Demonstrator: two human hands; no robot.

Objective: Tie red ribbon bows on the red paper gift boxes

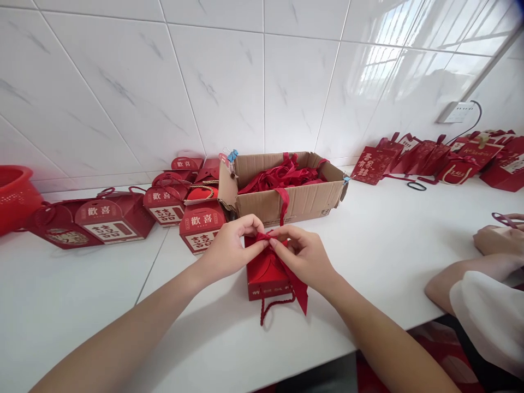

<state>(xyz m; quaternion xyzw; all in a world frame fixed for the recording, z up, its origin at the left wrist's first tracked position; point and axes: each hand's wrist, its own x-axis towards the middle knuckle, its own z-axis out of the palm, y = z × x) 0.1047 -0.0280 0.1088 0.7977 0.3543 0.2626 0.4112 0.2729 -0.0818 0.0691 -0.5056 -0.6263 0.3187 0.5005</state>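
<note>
A small red gift box (262, 273) with a twisted red cord handle (276, 304) stands on the white table in front of me. Over its top, my left hand (235, 245) and my right hand (303, 254) pinch a red ribbon (265, 237) between thumb and fingertips, their tips almost meeting. One ribbon tail (300, 292) hangs down the box's right side. Just behind, a cardboard box (295, 204) holds a heap of red ribbons (286, 176), one strip draping over its front edge. How the ribbon is looped under my fingers is partly hidden.
Several finished-looking red boxes (110, 218) stand along the wall at left, beside a red plastic basket (14, 191). Red gift bags (374, 165) line the back right, near a black ring (416, 186) and a wall socket (456, 112). A co-worker's hand (499, 238) rests at the right.
</note>
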